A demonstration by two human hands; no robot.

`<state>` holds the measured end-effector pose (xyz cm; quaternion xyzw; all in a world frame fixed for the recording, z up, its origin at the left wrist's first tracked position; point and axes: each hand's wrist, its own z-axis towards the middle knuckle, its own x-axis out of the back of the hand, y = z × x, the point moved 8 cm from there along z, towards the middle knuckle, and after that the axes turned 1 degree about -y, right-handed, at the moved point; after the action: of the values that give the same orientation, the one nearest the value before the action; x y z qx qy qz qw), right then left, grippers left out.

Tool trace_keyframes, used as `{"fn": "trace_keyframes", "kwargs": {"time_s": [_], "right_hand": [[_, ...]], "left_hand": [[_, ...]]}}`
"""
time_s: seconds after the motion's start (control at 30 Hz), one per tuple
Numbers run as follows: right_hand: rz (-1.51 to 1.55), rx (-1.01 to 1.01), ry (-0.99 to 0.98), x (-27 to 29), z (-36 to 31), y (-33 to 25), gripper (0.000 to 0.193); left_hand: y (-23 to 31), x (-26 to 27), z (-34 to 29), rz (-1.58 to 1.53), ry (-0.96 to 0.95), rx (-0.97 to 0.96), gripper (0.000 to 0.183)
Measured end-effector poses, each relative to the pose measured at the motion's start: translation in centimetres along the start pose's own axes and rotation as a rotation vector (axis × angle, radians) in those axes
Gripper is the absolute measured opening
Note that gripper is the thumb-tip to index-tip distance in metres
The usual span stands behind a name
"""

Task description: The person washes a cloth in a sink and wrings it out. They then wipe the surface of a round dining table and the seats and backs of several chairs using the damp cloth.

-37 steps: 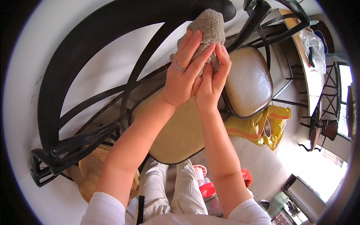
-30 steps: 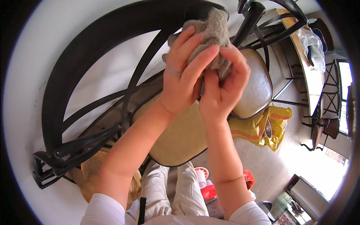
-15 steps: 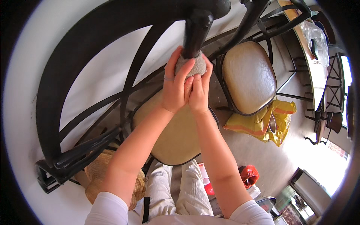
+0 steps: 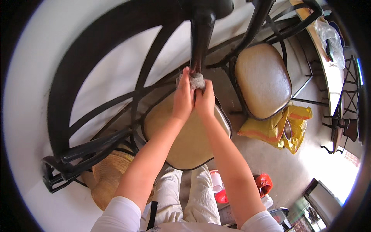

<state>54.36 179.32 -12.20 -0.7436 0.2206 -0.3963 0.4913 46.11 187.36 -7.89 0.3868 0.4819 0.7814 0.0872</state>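
Both my hands are wrapped round a grey cloth, pressing it to the lower part of a glossy black chair post. My left hand closes on the cloth from the left side, its fingers pointing up along the post. From the right, my right hand grips it, and the two hands nearly meet below the cloth. The post belongs to a black curved chair frame that fills the upper left. Below my hands lies a beige padded chair seat with a dark rim.
Another chair with a shiny beige seat stands to the right, by a yellow bag. A straw hat lies lower left. A table holding clear plastic is far right. Red and white items sit near my legs.
My hands and the cloth have slid down the post toward me, so more of its black surface shows. The view has shifted slightly.
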Motion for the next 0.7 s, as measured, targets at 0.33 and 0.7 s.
{"fn": "trace_keyframes", "kwargs": {"time_s": [0.33,0.7], "right_hand": [[-0.213,1.059,0.528,10.4,-3.1,-31.7,0.028],[-1.406,0.849,-0.082,0.0,-3.6,-27.6,0.012]], "left_hand": [[21.2,17.3,10.8,0.284,0.501,-0.674,0.037],[8.9,11.5,5.4,0.047,0.187,0.084,0.022]]}}
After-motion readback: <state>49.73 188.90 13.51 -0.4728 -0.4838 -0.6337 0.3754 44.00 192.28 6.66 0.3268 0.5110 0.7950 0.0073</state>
